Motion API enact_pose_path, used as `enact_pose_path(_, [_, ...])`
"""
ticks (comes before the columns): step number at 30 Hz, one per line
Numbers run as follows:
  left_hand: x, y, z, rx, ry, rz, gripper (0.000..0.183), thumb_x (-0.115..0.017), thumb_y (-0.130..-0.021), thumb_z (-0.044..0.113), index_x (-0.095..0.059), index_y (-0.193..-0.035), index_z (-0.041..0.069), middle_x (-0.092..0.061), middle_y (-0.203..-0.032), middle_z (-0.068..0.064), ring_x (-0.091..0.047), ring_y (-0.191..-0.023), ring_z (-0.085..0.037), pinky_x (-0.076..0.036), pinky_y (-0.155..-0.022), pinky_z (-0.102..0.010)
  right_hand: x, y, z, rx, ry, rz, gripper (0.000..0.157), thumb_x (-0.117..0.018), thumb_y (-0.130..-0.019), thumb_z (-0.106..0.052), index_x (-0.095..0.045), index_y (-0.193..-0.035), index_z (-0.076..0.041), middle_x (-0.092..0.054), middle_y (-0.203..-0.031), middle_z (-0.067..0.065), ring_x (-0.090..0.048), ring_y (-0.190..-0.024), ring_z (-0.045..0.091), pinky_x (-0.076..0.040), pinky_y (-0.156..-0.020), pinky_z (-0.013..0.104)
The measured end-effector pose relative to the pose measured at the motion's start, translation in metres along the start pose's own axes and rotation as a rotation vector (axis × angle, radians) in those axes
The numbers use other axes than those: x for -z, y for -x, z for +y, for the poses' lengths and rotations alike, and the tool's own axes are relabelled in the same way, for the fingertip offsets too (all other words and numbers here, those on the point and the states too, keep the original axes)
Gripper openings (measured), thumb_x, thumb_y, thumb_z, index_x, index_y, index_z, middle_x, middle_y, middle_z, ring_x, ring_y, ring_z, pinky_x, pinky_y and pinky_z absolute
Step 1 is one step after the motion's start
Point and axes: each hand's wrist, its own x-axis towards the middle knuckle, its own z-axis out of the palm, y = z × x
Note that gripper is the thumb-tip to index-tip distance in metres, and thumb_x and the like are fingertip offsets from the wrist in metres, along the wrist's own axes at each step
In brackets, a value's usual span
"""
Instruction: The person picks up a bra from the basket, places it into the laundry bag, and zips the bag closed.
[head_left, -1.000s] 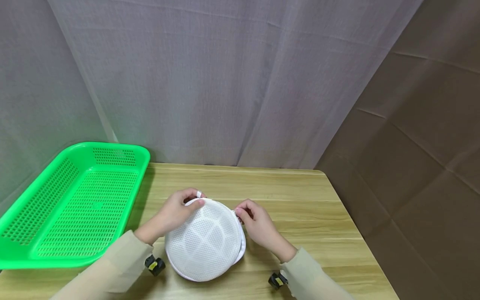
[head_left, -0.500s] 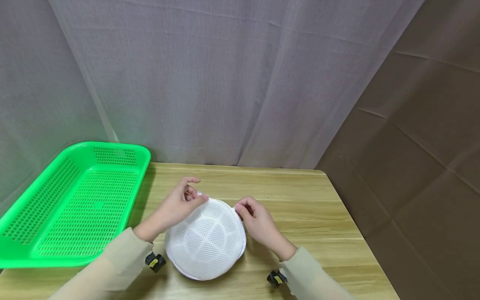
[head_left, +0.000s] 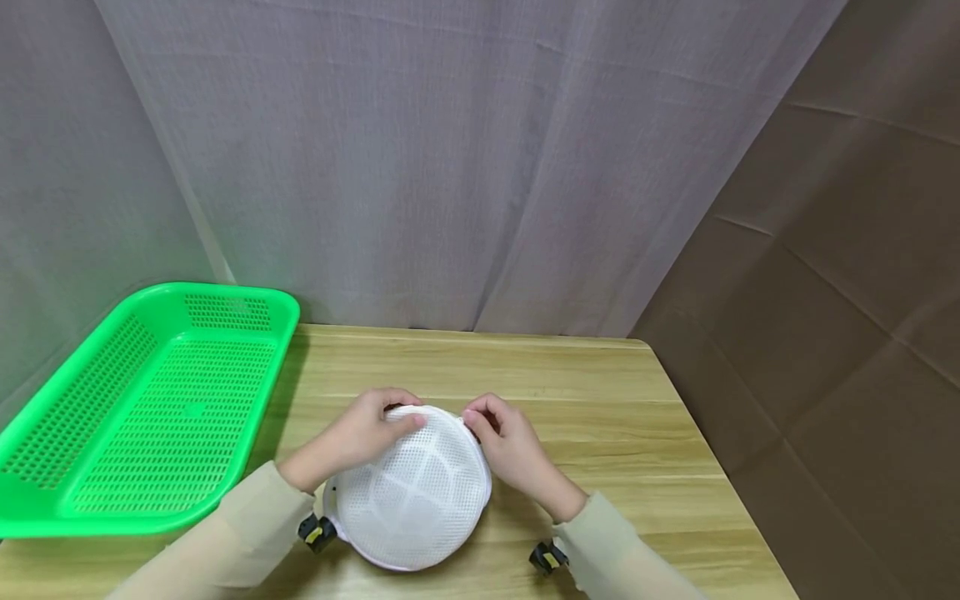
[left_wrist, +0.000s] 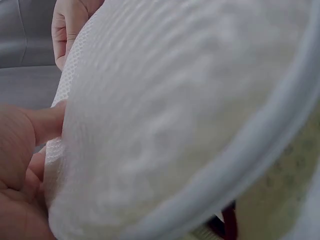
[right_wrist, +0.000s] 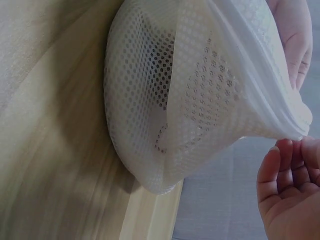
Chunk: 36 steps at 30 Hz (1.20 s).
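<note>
A round white mesh laundry bag (head_left: 412,500) stands tilted above the table between my two hands. My left hand (head_left: 375,429) grips its upper left edge, thumb on the mesh face and fingers behind; the left wrist view shows the same hand (left_wrist: 22,170) along the bag's side. At the upper right edge my right hand (head_left: 513,446) pinches a small bit of the rim. In the right wrist view, the right hand (right_wrist: 295,190) draws the mesh to a point where a zipper band (right_wrist: 255,60) ends. Whether a zipper pull is between those fingertips is hidden.
A green plastic basket (head_left: 288,350) with perforated walls stands on the left of the wooden table (head_left: 600,433). Grey cloth (head_left: 420,167) hangs behind the table, and a brown sheet (head_left: 825,333) hangs along the right.
My left hand's fingers lifted off the rim, then gripped it again slightly farther right. The bag has turned and shifted a little. My right hand keeps its pinch with barely any movement.
</note>
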Motion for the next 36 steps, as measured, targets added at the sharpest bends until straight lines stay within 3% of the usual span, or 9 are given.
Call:
enact_pose_path(5, [0.0, 0.0, 0.0, -0.01, -0.019, 0.061, 0.013, -0.072, -0.088, 0.015, -0.072, -0.1, 0.01, -0.068, -0.103, -0.004, -0.061, -0.101, -0.021, -0.047, -0.091, -0.04, 0.002, 0.002, 0.001, -0.02, 0.004, -0.019, 0.008, -0.058, -0.098, -0.015, -0.063, -0.091, -0.014, -0.061, -0.08, -0.005, -0.057, -0.074, 0.014, -0.05, -0.064, 0.026])
enact_pose_path(12, [0.003, 0.0, 0.001, 0.013, -0.026, 0.077, 0.012, -0.072, -0.088, 0.015, -0.072, -0.099, 0.011, -0.068, -0.101, -0.002, -0.061, -0.099, -0.019, -0.047, -0.09, -0.04, 0.004, 0.004, 0.004, -0.032, -0.02, -0.03, 0.007, -0.058, -0.098, -0.016, -0.063, -0.092, -0.014, -0.061, -0.08, -0.001, -0.06, -0.076, 0.023, -0.051, -0.064, 0.027])
enact_pose_path(36, [0.01, -0.002, -0.01, 0.082, 0.011, 0.145, 0.014, -0.069, -0.091, 0.021, -0.072, -0.1, 0.01, -0.069, -0.1, -0.001, -0.06, -0.094, -0.017, -0.046, -0.086, -0.038, 0.009, 0.007, 0.005, -0.054, -0.013, -0.04, 0.01, -0.056, -0.098, -0.017, -0.061, -0.091, -0.013, -0.058, -0.076, -0.004, -0.058, -0.072, 0.016, -0.051, -0.064, 0.027])
